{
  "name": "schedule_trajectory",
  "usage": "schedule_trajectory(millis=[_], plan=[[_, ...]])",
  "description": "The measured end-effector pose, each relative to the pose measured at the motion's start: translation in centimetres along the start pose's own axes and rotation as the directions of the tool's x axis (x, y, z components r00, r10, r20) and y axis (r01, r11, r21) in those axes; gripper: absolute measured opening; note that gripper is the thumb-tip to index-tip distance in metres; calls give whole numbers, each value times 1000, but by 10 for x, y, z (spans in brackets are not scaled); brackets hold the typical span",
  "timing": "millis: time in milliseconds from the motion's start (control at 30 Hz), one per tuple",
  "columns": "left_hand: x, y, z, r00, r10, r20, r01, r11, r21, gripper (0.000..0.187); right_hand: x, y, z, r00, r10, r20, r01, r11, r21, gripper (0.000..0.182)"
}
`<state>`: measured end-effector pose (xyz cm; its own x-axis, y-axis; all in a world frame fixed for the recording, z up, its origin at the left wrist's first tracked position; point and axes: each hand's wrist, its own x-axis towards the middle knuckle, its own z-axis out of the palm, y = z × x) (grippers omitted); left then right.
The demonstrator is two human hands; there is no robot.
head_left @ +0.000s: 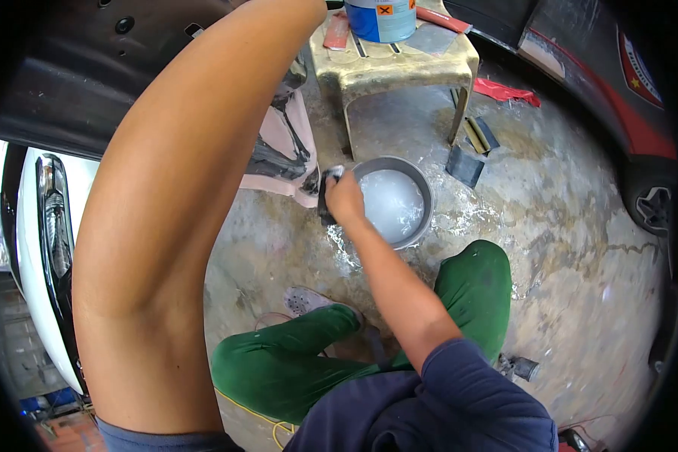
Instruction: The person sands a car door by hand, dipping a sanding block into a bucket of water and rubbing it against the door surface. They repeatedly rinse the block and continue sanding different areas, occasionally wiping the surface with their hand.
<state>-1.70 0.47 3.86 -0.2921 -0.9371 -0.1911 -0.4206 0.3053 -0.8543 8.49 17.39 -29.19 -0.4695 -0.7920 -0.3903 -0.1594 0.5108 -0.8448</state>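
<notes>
My right hand [345, 197] is closed around a dark sheet of sandpaper [326, 203], just beside the left rim of a round grey basin [428, 188]. Cloudy whitish water [390, 202] fills much of the basin. Close by on the left is the corner of a pale pink and black panel [303, 143], which looks like a car part. My left arm [166, 173] stretches up across the left of the view, over the panel. The left hand itself cannot be seen.
A worn cream plastic stool [399, 71] bears a blue and white can [382, 21] and red-edged flat pieces. Dark sheets [465, 167] and a red wrapper [507, 93] lie on the wet concrete floor [565, 248]. A white car front [41, 264] stands left; dark-and-red bodywork [648, 128] stands right.
</notes>
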Motion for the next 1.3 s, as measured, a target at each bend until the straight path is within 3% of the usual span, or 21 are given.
schedule_trajectory(millis=[100,233,367,500,600,733,867,967,1067,1200,1300], plan=[[7,-2,3,998,0,-55,0,1000,2,48,-39,6,6,997,-67,-40,65,997,-42,36],[-3,-5,8,999,-23,-31,23,999,-24,48,6,-11,5,997,-73,-34,70,993,-95,36],[10,-2,10,997,-30,-73,27,998,-52,52,-49,3,12,994,-98,-57,93,992,-82,33],[-20,-4,6,997,25,-72,-27,999,-30,56,-1,-2,16,970,-210,-120,202,977,-75,31],[-34,-8,0,997,77,-17,-76,996,40,59,-15,-1,20,978,-177,-111,172,983,-60,31],[-11,-6,13,994,50,-94,-55,997,-50,61,-32,8,20,982,-183,-55,181,982,-53,32],[-15,-7,20,991,48,-123,-59,995,-84,61,-4,-3,22,967,-215,-133,209,976,-56,32],[-19,-10,17,986,19,-167,-40,992,-122,60,-59,5,26,976,-204,-77,192,971,-144,30],[-21,-10,19,993,14,-121,-27,994,-106,59,-4,-11,19,987,-161,-18,159,982,-102,33],[-25,-13,17,991,-13,-136,-6,991,-134,58,-58,0,25,979,-199,-44,192,973,-125,33],[-36,-12,16,990,68,-122,-74,996,-45,58,-27,4,27,969,-241,-55,234,966,-107,32]])
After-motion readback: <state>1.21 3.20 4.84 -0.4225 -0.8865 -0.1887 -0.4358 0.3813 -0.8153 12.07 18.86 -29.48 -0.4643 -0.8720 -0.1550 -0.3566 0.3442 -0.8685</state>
